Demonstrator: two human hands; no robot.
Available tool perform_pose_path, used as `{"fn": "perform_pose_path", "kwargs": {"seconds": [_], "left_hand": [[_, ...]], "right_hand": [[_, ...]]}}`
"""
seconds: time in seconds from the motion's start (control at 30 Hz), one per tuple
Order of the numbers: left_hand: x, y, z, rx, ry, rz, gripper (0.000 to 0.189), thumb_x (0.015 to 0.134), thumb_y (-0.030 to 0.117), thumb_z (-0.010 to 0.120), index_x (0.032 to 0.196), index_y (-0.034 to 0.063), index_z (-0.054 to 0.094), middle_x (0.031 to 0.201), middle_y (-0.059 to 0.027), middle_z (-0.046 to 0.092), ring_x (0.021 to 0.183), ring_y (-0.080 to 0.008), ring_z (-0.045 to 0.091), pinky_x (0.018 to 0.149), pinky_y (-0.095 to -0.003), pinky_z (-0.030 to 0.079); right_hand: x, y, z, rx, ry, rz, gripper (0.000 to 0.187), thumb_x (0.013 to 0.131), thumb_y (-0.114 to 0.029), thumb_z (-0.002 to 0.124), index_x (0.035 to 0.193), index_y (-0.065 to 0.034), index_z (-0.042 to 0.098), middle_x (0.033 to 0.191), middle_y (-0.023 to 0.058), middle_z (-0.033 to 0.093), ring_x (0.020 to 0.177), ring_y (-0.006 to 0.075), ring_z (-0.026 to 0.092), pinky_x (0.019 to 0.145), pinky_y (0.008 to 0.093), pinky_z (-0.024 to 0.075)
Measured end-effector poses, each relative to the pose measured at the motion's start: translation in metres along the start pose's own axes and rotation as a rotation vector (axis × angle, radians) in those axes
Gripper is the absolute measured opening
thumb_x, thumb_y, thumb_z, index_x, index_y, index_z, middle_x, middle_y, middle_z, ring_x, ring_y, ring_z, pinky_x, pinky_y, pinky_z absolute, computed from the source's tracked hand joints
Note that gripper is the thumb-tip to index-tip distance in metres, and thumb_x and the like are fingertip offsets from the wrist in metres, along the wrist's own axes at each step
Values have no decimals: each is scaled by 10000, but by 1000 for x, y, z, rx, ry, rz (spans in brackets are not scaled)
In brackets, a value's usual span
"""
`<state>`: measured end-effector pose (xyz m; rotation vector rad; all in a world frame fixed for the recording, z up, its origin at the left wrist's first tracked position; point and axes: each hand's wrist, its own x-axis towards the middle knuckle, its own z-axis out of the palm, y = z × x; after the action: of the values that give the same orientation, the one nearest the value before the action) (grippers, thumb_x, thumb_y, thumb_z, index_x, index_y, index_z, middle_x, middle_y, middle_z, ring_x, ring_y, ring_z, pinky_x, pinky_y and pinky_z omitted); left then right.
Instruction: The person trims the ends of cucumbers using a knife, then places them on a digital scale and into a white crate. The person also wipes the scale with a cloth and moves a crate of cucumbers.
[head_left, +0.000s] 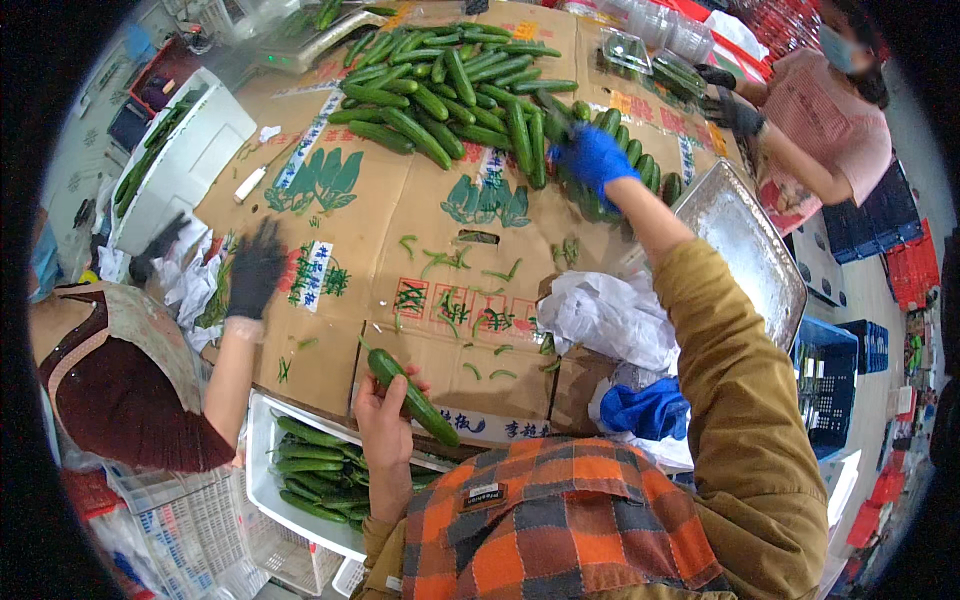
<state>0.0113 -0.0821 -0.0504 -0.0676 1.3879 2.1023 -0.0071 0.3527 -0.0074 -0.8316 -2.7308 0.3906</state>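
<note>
My left hand is bare and grips a green cucumber by its middle, its stem end tilted up and away from me. My right hand, in a blue glove, is over a row of cucumbers at the right of the table. Motion blurs its fingers, and a blurred dark shape shows just beyond them, so I cannot tell whether they hold anything. A large heap of cucumbers covers the far middle. Below my left hand, a white foam box holds more cucumbers.
Flattened cardboard with stem trimmings covers the table. A white-handled tool lies left. Crumpled white cloth, blue fabric and a metal tray are right. Two gloved co-workers stand left and right, the right one at packed cucumbers.
</note>
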Motion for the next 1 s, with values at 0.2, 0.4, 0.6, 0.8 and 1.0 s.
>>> {"fn": "perform_pose_path", "kwargs": {"seconds": [0.2,0.4,0.6,0.8,1.0], "left_hand": [[9,-1,6,-7,-22,-6,233,900,55,578,1119,17,506,1003,-127,637,784,-207,635,704,-321,531],[12,-4,12,74,-31,-24,292,917,80,557,1195,14,494,1022,-140,643,804,-196,630,720,-329,522],[7,-7,22,33,-100,-38,247,904,48,569,1139,5,507,1013,-129,643,802,-200,640,700,-316,536],[7,-5,17,41,2,-39,280,901,46,573,1163,-2,485,1022,-135,641,791,-201,642,704,-322,545],[5,-4,10,7,-35,-6,247,894,34,582,1126,-5,509,1024,-137,643,792,-199,647,689,-317,544]], "right_hand": [[-48,-33,-27,-5,-435,-195,563,792,-486,673,1151,-57,605,1038,198,644,962,372,623,818,435,494],[-180,-36,-37,-168,-673,-284,915,705,-486,739,1414,-72,337,1095,178,611,969,340,626,812,413,502],[-193,-27,-40,106,-705,-317,667,770,-378,716,1323,-86,483,1048,193,634,944,359,628,814,403,505],[-136,21,16,27,-274,-363,267,885,-197,559,1118,-68,577,964,227,597,881,419,578,789,457,469],[-130,4,55,-8,-517,-290,321,829,-105,554,1139,-20,560,1054,259,568,950,426,559,831,460,457]]}}
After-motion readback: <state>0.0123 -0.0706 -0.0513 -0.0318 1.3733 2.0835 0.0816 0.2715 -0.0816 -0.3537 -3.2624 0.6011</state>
